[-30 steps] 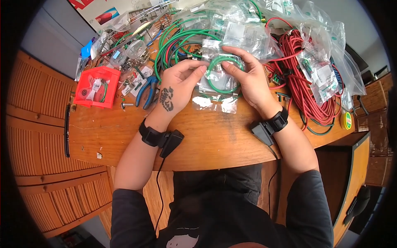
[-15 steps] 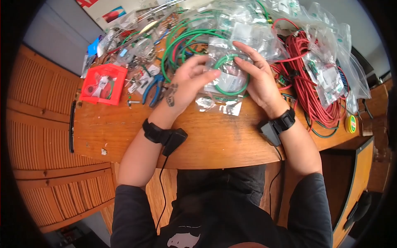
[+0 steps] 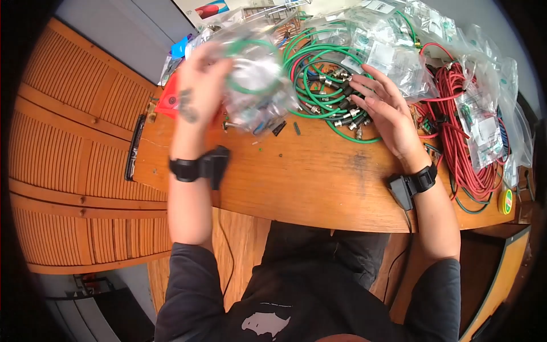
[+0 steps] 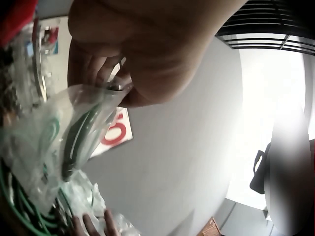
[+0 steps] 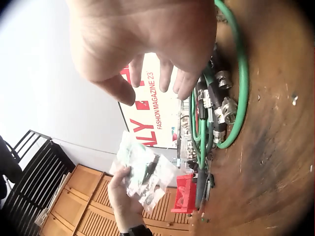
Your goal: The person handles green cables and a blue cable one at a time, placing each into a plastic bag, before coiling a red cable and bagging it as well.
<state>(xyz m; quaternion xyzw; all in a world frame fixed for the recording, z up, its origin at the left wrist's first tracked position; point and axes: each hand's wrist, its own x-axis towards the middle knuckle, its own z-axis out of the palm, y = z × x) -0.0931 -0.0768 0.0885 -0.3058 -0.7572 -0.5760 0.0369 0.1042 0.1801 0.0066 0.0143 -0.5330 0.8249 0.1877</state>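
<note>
A clear plastic bag (image 3: 256, 80) with a coiled green cable inside is pinched at its edge between the thumb and fingers of my left hand (image 3: 199, 85), blurred in the head view. In the left wrist view the bag (image 4: 78, 132) hangs from the fingers of that hand (image 4: 142, 54). My right hand (image 3: 390, 117) has its fingers spread and holds nothing, beside a heap of green cables (image 3: 336, 94) with metal connectors. In the right wrist view those connectors (image 5: 229, 110) lie on the table beyond the hand (image 5: 142, 44).
A red bin (image 3: 169, 100) stands partly behind my left arm. Clear bags (image 3: 393, 62) lie along the back, with a red cable bundle (image 3: 453, 125) on the right. A yellow-green tin (image 3: 505, 201) sits near the table's right edge.
The left hand has carried the bagged cable up and left, off the cable heap. My right hand has let the bag go and stays by the heap. The head view has shifted left.
</note>
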